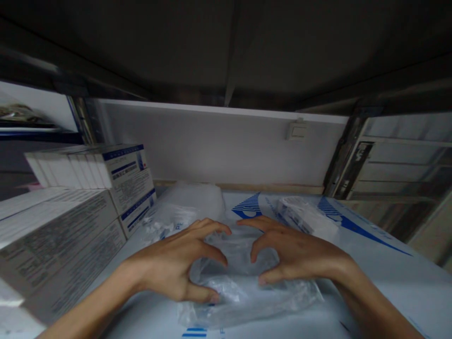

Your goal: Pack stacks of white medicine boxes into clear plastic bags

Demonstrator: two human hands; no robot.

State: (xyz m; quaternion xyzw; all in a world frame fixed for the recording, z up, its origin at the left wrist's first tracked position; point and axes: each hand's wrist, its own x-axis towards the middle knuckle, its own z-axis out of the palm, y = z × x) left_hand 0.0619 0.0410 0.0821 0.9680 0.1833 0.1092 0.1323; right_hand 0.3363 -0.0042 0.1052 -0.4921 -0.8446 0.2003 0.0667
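A crumpled clear plastic bag lies on the pale blue printed surface below both of my hands. From the left, my left hand reaches over the bag with its fingers curved and spread apart; its thumb is at the bag's near part. My right hand faces it from the other side, fingers also bent and apart. Between the hands only the see-through film shows. Whether the fingertips press on the film I cannot tell. Behind my left hand sits another bundle of clear plastic with blue letters.
Stacked white boxes with blue bands stand at left, with larger printed boxes nearer. A white plastic-wrapped pack lies beyond my right hand. A dark shelf hangs low overhead, and metal posts flank the back wall.
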